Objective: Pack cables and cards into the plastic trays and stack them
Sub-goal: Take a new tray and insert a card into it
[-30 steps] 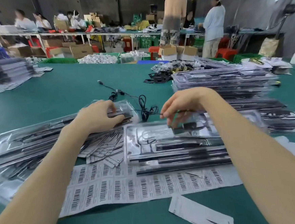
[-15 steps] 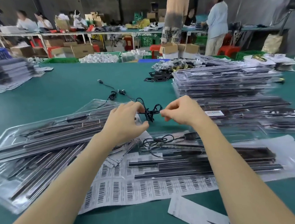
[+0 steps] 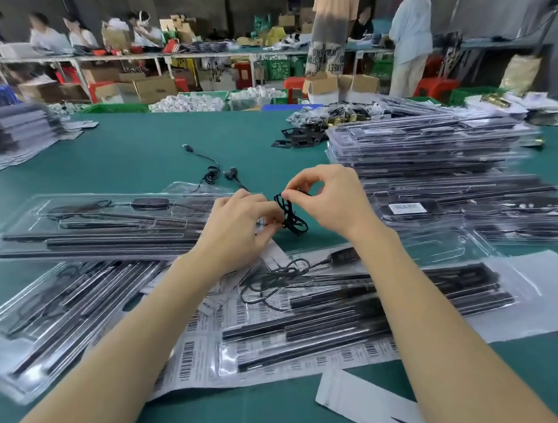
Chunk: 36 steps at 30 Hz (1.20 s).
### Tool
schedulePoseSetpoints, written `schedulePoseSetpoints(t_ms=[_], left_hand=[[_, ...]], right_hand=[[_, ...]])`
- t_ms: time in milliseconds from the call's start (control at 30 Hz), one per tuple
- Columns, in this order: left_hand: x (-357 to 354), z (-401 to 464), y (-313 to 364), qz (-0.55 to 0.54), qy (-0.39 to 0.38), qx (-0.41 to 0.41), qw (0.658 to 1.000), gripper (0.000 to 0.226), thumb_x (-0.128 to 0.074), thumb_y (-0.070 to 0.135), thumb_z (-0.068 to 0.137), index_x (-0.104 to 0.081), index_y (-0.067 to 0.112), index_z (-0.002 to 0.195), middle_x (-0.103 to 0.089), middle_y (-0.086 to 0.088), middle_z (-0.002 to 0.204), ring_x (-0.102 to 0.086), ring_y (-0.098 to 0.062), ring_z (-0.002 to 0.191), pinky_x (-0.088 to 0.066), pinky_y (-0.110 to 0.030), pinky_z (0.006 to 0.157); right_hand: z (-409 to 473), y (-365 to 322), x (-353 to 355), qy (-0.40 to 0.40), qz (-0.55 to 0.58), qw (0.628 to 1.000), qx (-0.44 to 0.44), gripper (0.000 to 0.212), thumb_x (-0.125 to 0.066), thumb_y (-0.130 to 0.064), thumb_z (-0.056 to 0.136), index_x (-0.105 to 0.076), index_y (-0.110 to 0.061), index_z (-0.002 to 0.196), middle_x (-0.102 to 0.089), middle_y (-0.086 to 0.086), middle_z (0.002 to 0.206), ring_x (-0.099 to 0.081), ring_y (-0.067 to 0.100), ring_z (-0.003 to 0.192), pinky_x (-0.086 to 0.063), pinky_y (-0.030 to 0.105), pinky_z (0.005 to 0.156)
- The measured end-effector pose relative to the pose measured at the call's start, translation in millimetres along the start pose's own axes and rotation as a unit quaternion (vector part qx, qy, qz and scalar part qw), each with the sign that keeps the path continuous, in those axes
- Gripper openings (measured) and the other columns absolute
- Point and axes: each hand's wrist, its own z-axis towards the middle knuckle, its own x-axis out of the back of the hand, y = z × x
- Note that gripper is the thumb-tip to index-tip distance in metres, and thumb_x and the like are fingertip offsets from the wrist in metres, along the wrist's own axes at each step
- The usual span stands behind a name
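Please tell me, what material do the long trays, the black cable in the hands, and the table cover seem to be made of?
Trays: thin clear plastic, glossy; the contents show through and the moulded ridges catch light.
Black cable: probably rubber- or plastic-coated wire with a matte look; it bends in tight loops between the left hand and right hand.
Table cover: dull green, no shine; possibly felt or a rubber mat, unclear.

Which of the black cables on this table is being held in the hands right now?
The small coiled black cable, pinched between the left hand and right hand; the others lie on the table or in trays.
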Motion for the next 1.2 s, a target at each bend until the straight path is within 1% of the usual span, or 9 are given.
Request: schedulePoseSetpoints(t_ms=[167, 333, 533, 633, 733, 900, 1067, 1133, 1200], left_hand=[[0, 1, 1, 0.027, 0.009, -0.031, 0.999, 0.015, -0.061, 0.035, 0.096, -0.072, 0.032, 0.107, -0.063, 0.012, 0.096, -0.051, -0.016, 0.098, -0.036, -0.035, 0.086], [-1, -1, 0, 0.025, 0.007, -0.056, 0.998, 0.02, -0.061, 0.032, 0.098, -0.073, 0.03, 0.114, -0.058, 0.011, 0.098, -0.047, -0.016, 0.096, -0.026, -0.03, 0.081], [4, -2, -2, 0.018, 0.036, -0.07, 0.997, 0.014, -0.06, 0.032, 0.099, -0.07, 0.03, 0.107, -0.06, 0.011, 0.097, -0.052, -0.014, 0.095, -0.037, -0.036, 0.086], [7, -1, -6, 0.017, 0.061, -0.062, 0.996, 0.011, -0.06, 0.03, 0.099, -0.07, 0.03, 0.103, -0.063, 0.014, 0.096, -0.054, -0.014, 0.093, -0.036, -0.034, 0.087], [10, 1, -9, -0.019, 0.061, -0.061, 0.996, 0.008, -0.061, 0.025, 0.099, -0.067, 0.025, 0.103, -0.066, 0.013, 0.097, -0.053, -0.014, 0.093, -0.041, -0.036, 0.086], [14, 0, -15, -0.102, 0.018, -0.089, 0.991, 0.008, -0.064, 0.022, 0.097, -0.07, 0.025, 0.101, -0.067, 0.017, 0.093, -0.054, -0.008, 0.094, -0.044, -0.029, 0.083], [24, -3, -27, -0.119, -0.009, -0.069, 0.99, 0.015, -0.061, 0.026, 0.089, -0.072, 0.027, 0.099, -0.068, 0.019, 0.093, -0.054, -0.002, 0.098, -0.043, -0.021, 0.083], [28, -2, -31, -0.107, -0.024, -0.043, 0.993, 0.01, -0.061, 0.027, 0.09, -0.069, 0.029, 0.095, -0.066, 0.021, 0.09, -0.054, 0.001, 0.095, -0.044, -0.023, 0.081], [28, 0, -35, -0.07, -0.006, 0.001, 0.998, 0.01, -0.061, 0.023, 0.094, -0.065, 0.031, 0.09, -0.063, 0.02, 0.085, -0.056, -0.003, 0.088, -0.048, -0.029, 0.075]], right_hand=[[-2, -2, 6, -0.039, 0.042, 0.997, 0.046, 0.008, -0.08, -0.028, 0.082, -0.077, -0.035, 0.079, -0.065, -0.014, 0.078, -0.053, 0.004, 0.06, -0.046, 0.022, 0.061], [-1, -8, 5, -0.126, 0.036, 0.991, 0.005, 0.006, -0.07, -0.021, 0.092, -0.071, -0.026, 0.089, -0.069, -0.013, 0.108, -0.056, 0.005, 0.062, -0.048, 0.021, 0.07], [-1, -8, 25, -0.141, 0.093, 0.984, -0.057, 0.012, -0.069, -0.019, 0.095, -0.08, -0.017, 0.097, -0.076, -0.002, 0.082, -0.071, 0.012, 0.07, -0.058, 0.021, 0.062], [1, -2, 33, -0.147, 0.101, 0.978, -0.108, 0.011, -0.071, -0.017, 0.093, -0.08, -0.014, 0.087, -0.074, -0.002, 0.068, -0.067, 0.009, 0.057, -0.055, 0.019, 0.055], [-1, 6, 29, -0.091, 0.052, 0.985, -0.136, 0.012, -0.071, -0.017, 0.091, -0.078, -0.015, 0.082, -0.073, -0.001, 0.064, -0.058, 0.008, 0.044, -0.049, 0.019, 0.046], [-5, 3, 15, -0.04, 0.035, 0.992, -0.11, 0.013, -0.069, -0.021, 0.091, -0.078, -0.021, 0.082, -0.072, -0.009, 0.064, -0.063, 0.007, 0.047, -0.053, 0.022, 0.054], [-5, 13, 27, 0.199, 0.1, 0.95, -0.219, 0.013, -0.065, -0.021, 0.095, -0.074, -0.022, 0.086, -0.073, -0.009, 0.071, -0.063, 0.005, 0.046, -0.059, 0.029, 0.061], [-7, 19, 38, 0.203, 0.107, 0.939, -0.255, 0.012, -0.064, -0.02, 0.097, -0.073, -0.019, 0.091, -0.074, -0.004, 0.077, -0.065, 0.009, 0.052, -0.06, 0.032, 0.064], [-8, 20, 50, 0.131, 0.129, 0.946, -0.265, 0.01, -0.064, -0.02, 0.097, -0.073, -0.017, 0.097, -0.076, 0.0, 0.082, -0.063, 0.009, 0.053, -0.056, 0.026, 0.057]])
